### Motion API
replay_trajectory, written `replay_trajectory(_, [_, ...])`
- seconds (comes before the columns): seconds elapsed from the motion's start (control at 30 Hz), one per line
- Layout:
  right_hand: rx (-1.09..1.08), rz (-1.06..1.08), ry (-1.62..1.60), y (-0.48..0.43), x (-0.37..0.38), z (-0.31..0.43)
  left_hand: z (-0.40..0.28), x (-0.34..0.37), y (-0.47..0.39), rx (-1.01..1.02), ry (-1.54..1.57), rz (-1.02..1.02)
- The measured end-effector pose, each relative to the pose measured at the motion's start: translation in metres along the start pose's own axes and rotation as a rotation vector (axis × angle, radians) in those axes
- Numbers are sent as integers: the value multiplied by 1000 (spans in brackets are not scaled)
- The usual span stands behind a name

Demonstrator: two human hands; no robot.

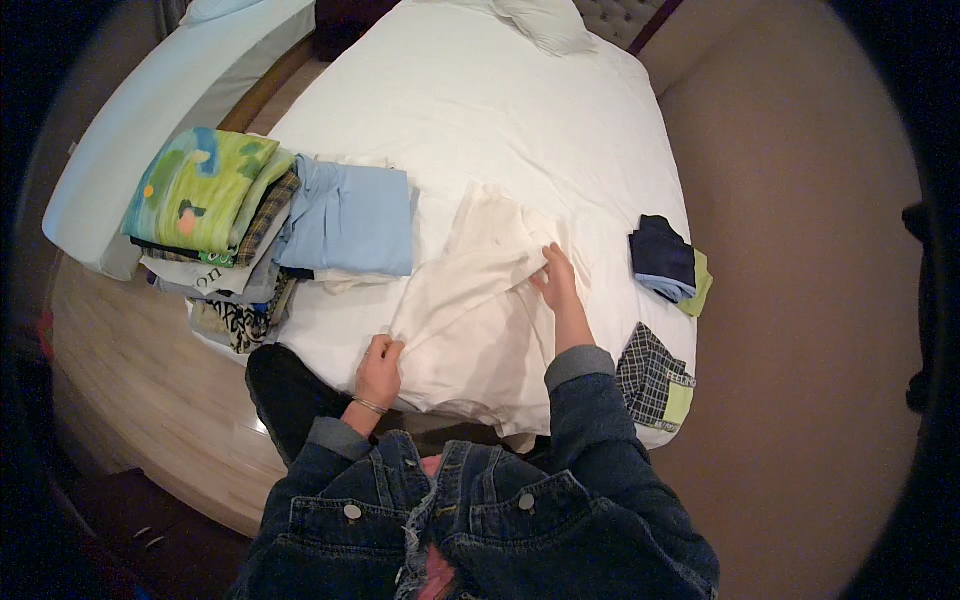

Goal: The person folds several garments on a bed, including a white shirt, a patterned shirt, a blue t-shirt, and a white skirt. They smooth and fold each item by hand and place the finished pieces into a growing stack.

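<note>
A cream-white garment (480, 322) lies spread over the near end of the bed, its lower edge hanging over the mattress end. Part of it is folded diagonally across itself. My left hand (379, 373) pinches the garment at its left edge. Farther up, my right hand (559, 281) holds the upper right end of the folded part between thumb and fingers. The fabric's exact cut is hard to make out against the white bedsheet (480, 105).
Left of the garment are a folded light-blue cloth (360, 217) and a tall stack of folded clothes (199, 191). Dark folded garments (664, 255) and a checked one (652, 379) lie along the right edge. A pale upholstered piece (157, 150) stands left; a pillow (544, 22) is at the far end.
</note>
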State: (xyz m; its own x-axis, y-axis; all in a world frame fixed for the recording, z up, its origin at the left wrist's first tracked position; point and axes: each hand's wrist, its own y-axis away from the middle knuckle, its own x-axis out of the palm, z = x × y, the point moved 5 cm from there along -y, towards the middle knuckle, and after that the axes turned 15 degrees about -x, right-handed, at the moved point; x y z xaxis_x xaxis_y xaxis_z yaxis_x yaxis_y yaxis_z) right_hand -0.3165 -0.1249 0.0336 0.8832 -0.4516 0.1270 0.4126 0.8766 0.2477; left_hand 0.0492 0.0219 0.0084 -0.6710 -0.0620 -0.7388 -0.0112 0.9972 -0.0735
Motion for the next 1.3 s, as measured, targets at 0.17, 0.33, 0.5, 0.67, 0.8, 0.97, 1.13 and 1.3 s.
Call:
replay_trajectory(0.17, [-197, 180, 94, 3, 32, 56, -5, -19, 6, 37, -3, -90])
replay_trajectory(0.33, [-402, 334, -141, 16, 57, 104, -11, -26, 9, -4, -37, -128])
replay_trajectory(0.5, [-381, 265, -193, 16, 35, 89, -8, -25, 11, -71, -85, -61])
replay_trajectory(0.67, [-88, -24, 35, 24, -27, 24, -2, -21, 16, -87, -169, 23])
replay_trajectory(0.8, [-147, -22, 161, 49, -76, 15, 7, -19, 17, -138, -167, 15])
replay_trajectory(0.97, [-252, -83, 272, 87, -153, 26, 0, -23, 18, -196, -145, -10])
replay_trajectory(1.13, [-261, -83, 556, 114, -219, -2, -36, -24, 26, -133, -95, -9])
replay_trajectory(1.3, [-260, -57, 783, 130, -242, -40, -87, -4, 30, 68, 112, 133])
